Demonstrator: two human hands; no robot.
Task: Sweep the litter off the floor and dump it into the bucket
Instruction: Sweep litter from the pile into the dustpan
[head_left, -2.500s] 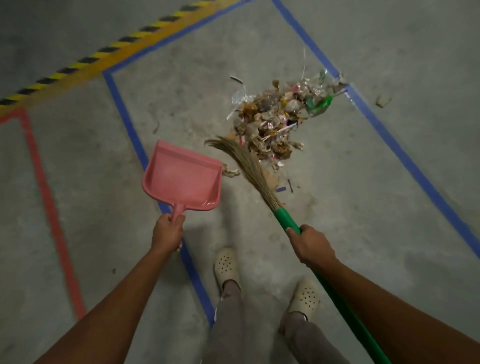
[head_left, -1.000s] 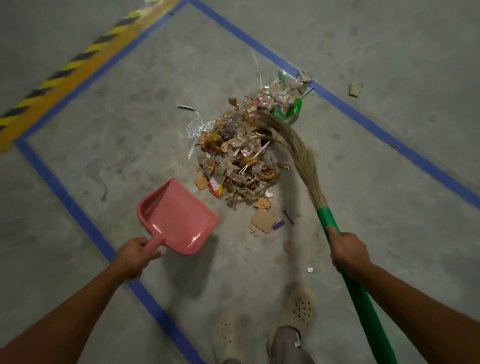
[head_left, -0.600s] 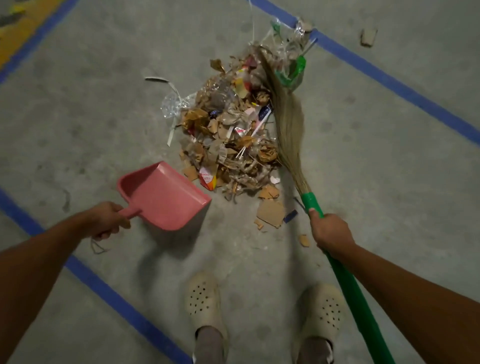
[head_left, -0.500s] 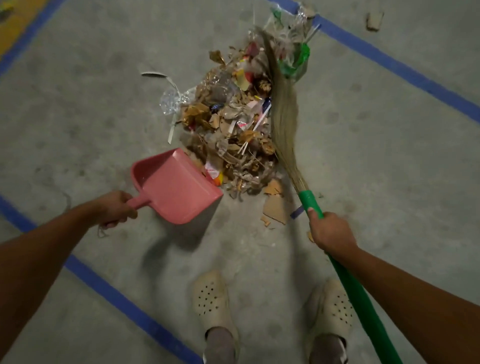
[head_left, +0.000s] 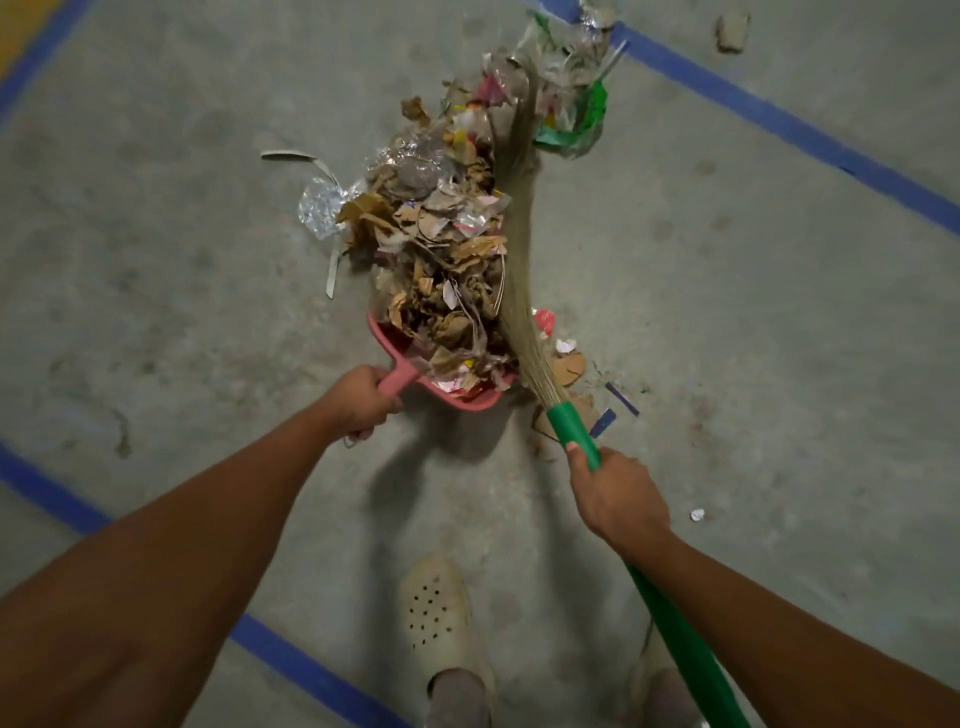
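Floor (head_left: 727, 322): grey concrete under us, crossed by blue tape lines (head_left: 779, 119). We see no bucket anywhere, so the dump comes later.
Litter (head_left: 441, 244): here's the big change. Half a second back the pile sat just ahead of the pan's lip; now its near end is heaped inside. The far end trails away up the floor to a green wrapper (head_left: 576, 130).
Broom (head_left: 519, 249): bristles lie long against the pile's right flank, herding it left into the pan. A second ago they arched over the far end.
Dustpan (head_left: 467, 401): pink, mouth shoved under the pile and crammed with brown paper and card. Only its rear wall shows. We'd call this the first scoop, with plenty left on the floor.
Right hand (head_left: 618, 499): wrapped tight round the green handle, just below the bristles.
Left hand (head_left: 358, 402): fingers curled round the pan's pink handle.
Strays (head_left: 569, 366): card bits right of the bristles, outside the pan, and a white crumb (head_left: 697, 514) near our right hand. We reckon they need another pass.
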